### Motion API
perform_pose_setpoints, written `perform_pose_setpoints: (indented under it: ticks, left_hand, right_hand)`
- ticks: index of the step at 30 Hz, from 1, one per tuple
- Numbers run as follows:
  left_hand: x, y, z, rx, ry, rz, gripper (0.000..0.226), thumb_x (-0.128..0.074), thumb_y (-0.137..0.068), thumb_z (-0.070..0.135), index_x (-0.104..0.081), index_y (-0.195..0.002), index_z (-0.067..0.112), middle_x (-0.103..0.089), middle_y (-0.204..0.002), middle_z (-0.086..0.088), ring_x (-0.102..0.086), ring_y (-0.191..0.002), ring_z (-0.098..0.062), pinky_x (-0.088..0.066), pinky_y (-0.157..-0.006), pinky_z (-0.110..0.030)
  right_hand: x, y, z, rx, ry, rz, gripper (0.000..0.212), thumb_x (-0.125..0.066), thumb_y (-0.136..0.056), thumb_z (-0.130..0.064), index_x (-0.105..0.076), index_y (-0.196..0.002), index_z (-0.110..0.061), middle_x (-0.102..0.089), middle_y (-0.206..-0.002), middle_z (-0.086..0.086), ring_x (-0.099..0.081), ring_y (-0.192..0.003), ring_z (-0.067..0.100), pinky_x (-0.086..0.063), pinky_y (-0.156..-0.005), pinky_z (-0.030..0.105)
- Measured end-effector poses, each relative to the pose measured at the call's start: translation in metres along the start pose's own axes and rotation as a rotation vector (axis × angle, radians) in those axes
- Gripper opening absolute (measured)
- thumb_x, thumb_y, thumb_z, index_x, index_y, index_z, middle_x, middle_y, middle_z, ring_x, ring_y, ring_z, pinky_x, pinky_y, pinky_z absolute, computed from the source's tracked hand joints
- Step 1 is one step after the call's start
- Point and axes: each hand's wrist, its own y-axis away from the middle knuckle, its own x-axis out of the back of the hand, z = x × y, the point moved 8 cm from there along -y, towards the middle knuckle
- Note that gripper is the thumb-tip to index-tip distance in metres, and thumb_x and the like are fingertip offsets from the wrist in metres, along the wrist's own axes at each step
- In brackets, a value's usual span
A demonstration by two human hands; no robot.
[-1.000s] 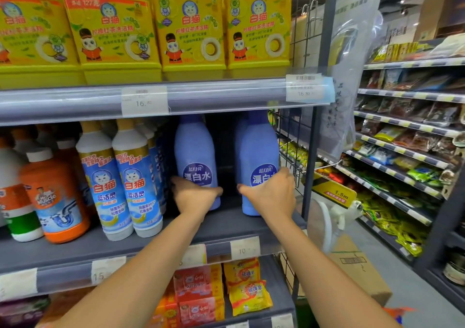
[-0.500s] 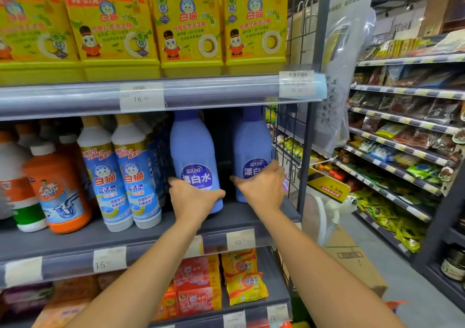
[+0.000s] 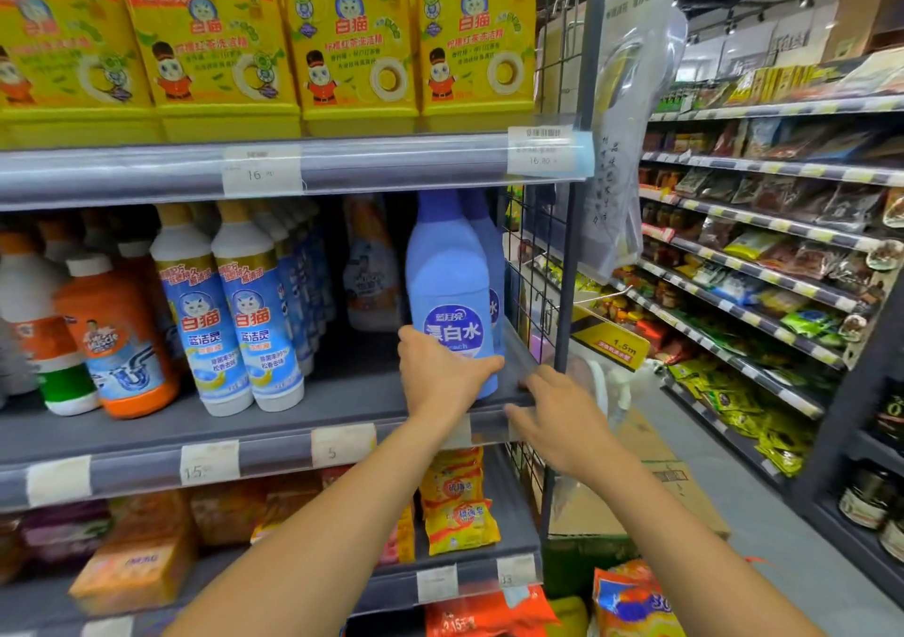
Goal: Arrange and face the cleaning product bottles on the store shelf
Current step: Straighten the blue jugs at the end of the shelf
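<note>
Left hand: your left hand [image 3: 442, 374] wraps the lower part of the blue bleach bottle [image 3: 447, 284], fingers curled round its front, thumb on the left side.
Right hand: your right hand [image 3: 557, 416] holds nothing, fingers loosely spread, tips at the shelf edge [image 3: 293, 445].
Bottle: upright at the right end of the middle shelf, label facing you, a second blue bottle [image 3: 491, 264] just behind it.
Neighbours: two white-and-blue cleaner bottles [image 3: 235, 313] stand well to the left.

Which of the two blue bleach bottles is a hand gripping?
The front bleach bottle, label facing out, held low by the left hand; the other bottle stands behind it, untouched.
</note>
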Motion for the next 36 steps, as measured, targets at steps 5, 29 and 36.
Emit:
perform_pose_setpoints:
  ticks: [5,29,36]
  left_hand:
    - [-0.024,0.006,0.005,-0.022,0.0,0.015,0.09,-0.092,-0.04,0.049,-0.029,-0.099,0.023,-0.042,-0.095,0.005,-0.046,-0.088,-0.009,-0.038,-0.061,-0.02]
    - [-0.036,0.012,0.004,-0.018,-0.177,-0.086,0.085,-0.089,-0.052,0.048,-0.026,-0.102,0.022,-0.044,-0.098,0.006,-0.046,-0.09,-0.008,-0.043,-0.065,-0.023]
    - [-0.025,-0.006,-0.006,0.139,0.537,-0.302,0.072,-0.059,-0.09,0.042,-0.024,-0.146,0.012,-0.061,-0.116,0.005,-0.063,-0.079,0.01,-0.047,-0.057,-0.009]
  right_hand:
    - [-0.009,0.015,0.015,0.059,-0.095,0.026,0.048,-0.062,-0.088,-0.032,-0.051,-0.13,-0.014,-0.054,-0.133,0.005,-0.048,-0.124,0.022,-0.038,-0.104,0.034]
    - [-0.021,0.016,0.029,-0.077,-0.31,0.045,0.054,-0.068,-0.084,-0.03,-0.05,-0.134,-0.019,-0.051,-0.139,0.0,-0.045,-0.13,0.016,-0.038,-0.109,0.035]
    - [0.013,-0.008,0.028,-0.198,-0.561,0.131,0.045,-0.043,-0.095,-0.034,-0.05,-0.136,-0.017,-0.054,-0.138,0.003,-0.047,-0.12,0.011,-0.034,-0.094,0.025]
